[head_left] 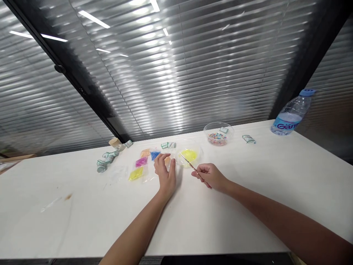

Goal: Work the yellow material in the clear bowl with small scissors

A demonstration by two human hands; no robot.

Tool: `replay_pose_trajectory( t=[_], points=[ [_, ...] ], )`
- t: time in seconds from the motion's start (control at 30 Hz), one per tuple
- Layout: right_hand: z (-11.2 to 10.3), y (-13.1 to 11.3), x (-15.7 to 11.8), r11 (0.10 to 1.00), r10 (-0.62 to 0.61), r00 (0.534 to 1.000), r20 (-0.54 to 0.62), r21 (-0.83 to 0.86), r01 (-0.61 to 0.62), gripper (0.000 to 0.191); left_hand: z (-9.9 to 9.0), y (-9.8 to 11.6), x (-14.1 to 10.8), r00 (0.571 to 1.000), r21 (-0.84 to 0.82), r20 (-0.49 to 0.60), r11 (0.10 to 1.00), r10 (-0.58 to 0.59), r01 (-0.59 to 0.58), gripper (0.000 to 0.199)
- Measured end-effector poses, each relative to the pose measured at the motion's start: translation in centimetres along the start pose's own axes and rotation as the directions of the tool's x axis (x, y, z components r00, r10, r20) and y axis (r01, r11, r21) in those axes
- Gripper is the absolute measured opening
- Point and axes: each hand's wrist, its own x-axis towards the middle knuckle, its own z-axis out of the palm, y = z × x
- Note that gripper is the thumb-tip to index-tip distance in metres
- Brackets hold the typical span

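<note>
A clear bowl (pixel 200 151) holds bright yellow material (pixel 189 154) near the middle of the table. In my right hand (pixel 211 176), closed around it, is a thin copper-coloured tool (pixel 193 168), whose tip reaches over the bowl's left part. My left hand (pixel 166 173) is just left of the bowl, with fingers curved and apart and nothing visible between them. Small bags lie left of that hand: yellow (pixel 136 173), magenta (pixel 141 161), orange (pixel 145 152) and blue (pixel 154 155). Another orange patch is partly hidden behind my left fingers.
A second clear bowl (pixel 218 140) with multicoloured beads stands at the back. A water bottle (pixel 288 116) is at the back right. Small labelled packets (pixel 249 139) lie about the white table (pixel 264 180), with a tan roll (pixel 115 142) at the back left.
</note>
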Motion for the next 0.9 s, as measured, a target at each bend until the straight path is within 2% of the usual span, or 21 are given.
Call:
replay_pose_trajectory(
  t=[0.23, 0.9],
  points=[
    [0.19, 0.16, -0.09, 0.999, -0.002, 1.0, 0.015, -0.047, 0.003, 0.046, 0.02, -0.14, -0.04, 0.996, -0.059, -0.038, 0.995, 0.084, -0.086, 0.016],
    [0.39, -0.09, -0.56, 0.999, -0.018, 0.997, 0.075, -0.049, 0.021, 0.048, 0.02, -0.14, 0.09, 0.996, -0.085, -0.046, 0.993, 0.075, -0.079, 0.011]
  ],
)
